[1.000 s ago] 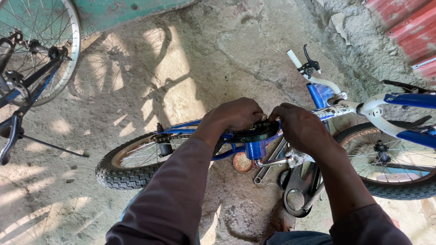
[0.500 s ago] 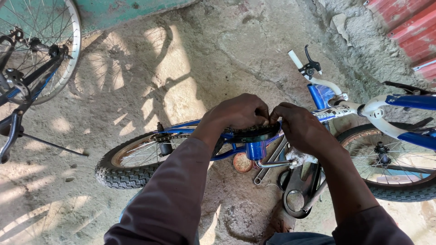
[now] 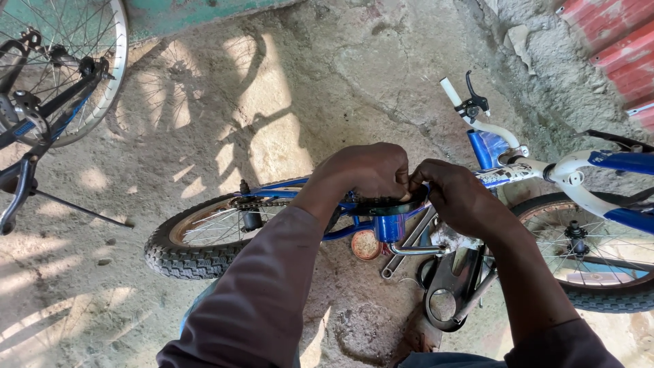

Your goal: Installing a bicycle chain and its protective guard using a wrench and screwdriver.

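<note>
My left hand [image 3: 368,170] and right hand [image 3: 460,197] both clamp the black chainring [image 3: 388,204] on the upturned blue bike [image 3: 490,153] (mid-scene): stiff, greasy metal, best gripped by its rim.

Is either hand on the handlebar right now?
No: the left hand and right hand are both at the chainring, while the handlebar sits untouched beyond.

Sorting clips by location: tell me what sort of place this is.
Probably an outdoor bicycle repair spot: a blue bicycle lies on rough concrete ground, another bicycle stands nearby, and a chain guard lies loose.
</note>
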